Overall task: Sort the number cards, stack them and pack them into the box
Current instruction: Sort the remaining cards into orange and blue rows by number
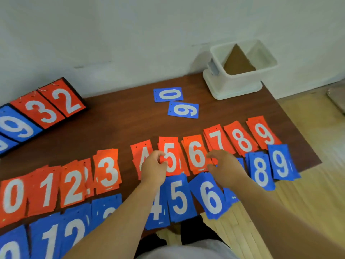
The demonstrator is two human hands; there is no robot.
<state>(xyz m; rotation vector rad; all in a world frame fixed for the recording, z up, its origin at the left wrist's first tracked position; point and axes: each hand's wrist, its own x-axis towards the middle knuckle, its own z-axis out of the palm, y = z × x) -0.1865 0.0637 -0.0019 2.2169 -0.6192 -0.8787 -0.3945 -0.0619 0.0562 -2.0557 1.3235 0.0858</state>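
Observation:
Piles of red number cards lie in a row across the brown table [119, 124], from red 0 [13, 195] up to red 9 [265, 133]. Below them runs a row of blue piles, among them blue 5 [179, 197], blue 6 [211, 197] and blue 9 [281, 161]. My left hand [154, 167] covers part of the red 4 [139, 152] and pinches the left edge of the red 5 pile [171, 146]. My right hand [224, 165] pinches the right edge of the red 6 pile [196, 156], hiding the blue 7. A white box [240, 79] stands at the far right corner.
Two loose blue cards, a 0 [169, 94] and a sideways 9 [183, 110], lie mid-table. A black scoreboard [46, 105] showing 9, 3 and 2 leans at the far left. Brown cardboard [238, 62] sits inside the box. The table's right edge drops to a wooden floor [313, 128].

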